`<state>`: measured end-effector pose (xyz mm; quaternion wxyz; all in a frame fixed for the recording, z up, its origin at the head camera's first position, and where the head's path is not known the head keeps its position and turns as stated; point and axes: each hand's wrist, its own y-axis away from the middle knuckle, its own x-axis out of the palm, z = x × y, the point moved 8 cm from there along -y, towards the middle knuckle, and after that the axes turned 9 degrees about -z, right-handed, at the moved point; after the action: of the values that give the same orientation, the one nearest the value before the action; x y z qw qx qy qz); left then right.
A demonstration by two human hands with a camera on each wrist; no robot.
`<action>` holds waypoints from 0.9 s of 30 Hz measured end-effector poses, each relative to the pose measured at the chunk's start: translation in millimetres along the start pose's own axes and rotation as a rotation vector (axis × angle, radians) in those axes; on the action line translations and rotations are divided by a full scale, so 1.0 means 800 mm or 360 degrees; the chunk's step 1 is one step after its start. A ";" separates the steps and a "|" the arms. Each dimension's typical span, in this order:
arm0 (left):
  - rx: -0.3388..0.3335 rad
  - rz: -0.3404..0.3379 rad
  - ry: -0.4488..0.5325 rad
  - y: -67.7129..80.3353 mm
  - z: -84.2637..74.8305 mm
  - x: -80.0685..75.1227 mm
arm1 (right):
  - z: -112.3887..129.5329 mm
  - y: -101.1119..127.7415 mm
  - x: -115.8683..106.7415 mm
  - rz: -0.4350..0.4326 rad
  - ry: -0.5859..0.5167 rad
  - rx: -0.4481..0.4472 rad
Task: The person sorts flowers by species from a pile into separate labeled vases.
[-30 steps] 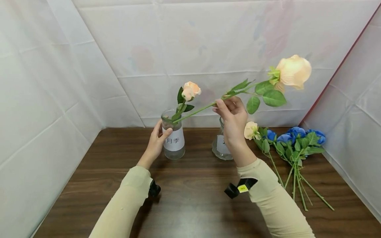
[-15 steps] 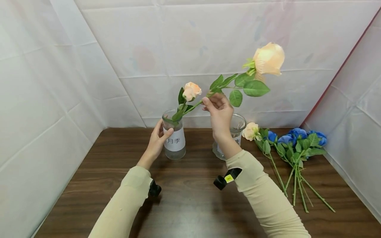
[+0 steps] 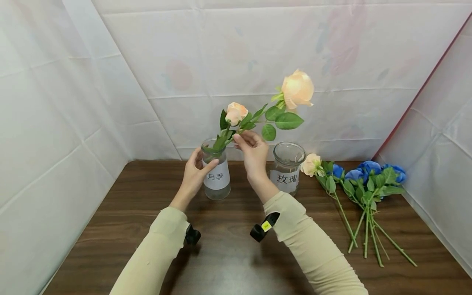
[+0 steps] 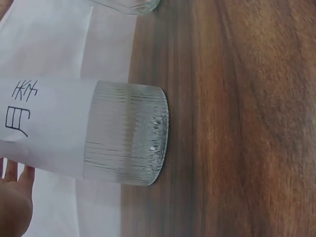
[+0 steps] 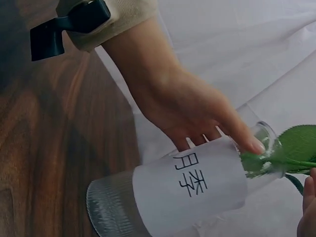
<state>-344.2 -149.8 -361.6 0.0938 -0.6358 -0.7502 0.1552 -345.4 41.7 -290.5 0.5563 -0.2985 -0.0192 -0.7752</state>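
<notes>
Item 1. Left hand [image 3: 194, 174]: fingers curled round the labelled glass vase [image 3: 216, 177], thumb near the rim, as the right wrist view shows. Judged purpose: to steady the vase on the counter [image 3: 228, 254] while a stem goes in.

Item 2. Right hand [image 3: 253, 152]: fingers pinching the green stem of a large peach rose [image 3: 297, 88] just below its leaves. The stem slants down-left from the fingers into the vase mouth; the bloom stands up and right of them. A grip this low on the stem likely gives control of the stem's end at the narrow opening.

Item 3. Small peach rose [image 3: 236, 113]: already standing in the same vase, its bloom just left of the right-hand fingers.

Item 4. Second labelled glass jar [image 3: 287, 170]: right of the right hand, apart from it, holding no flowers.

Item 5. Loose stems: one cream rose [image 3: 311, 163] and a bunch of blue roses [image 3: 368, 172], lying flat on the counter further right, within reach, stems toward the person.

Item 6. White sheeting [image 3: 73, 102]: backs and flanks the counter.
</notes>
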 end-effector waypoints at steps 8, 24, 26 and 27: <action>0.0035 -0.0012 -0.0126 0.000 0.001 -0.002 | -0.021 0.010 0.012 0.0040 0.0166 -0.0016; -0.0004 0.0053 -0.0106 0.016 -0.044 0.002 | -0.040 -0.003 0.021 0.0017 0.0388 -0.0009; -0.0002 0.0056 -0.0094 0.016 -0.043 0.002 | -0.043 -0.002 0.021 0.0027 0.0405 0.0010; -0.0002 0.0058 -0.0088 0.016 -0.042 0.002 | -0.045 -0.001 0.021 0.0030 0.0406 0.0025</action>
<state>-321.4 -142.2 -334.7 0.0697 -0.6449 -0.7410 0.1739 -365.7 15.1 -311.7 0.5637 -0.1933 0.0484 -0.8015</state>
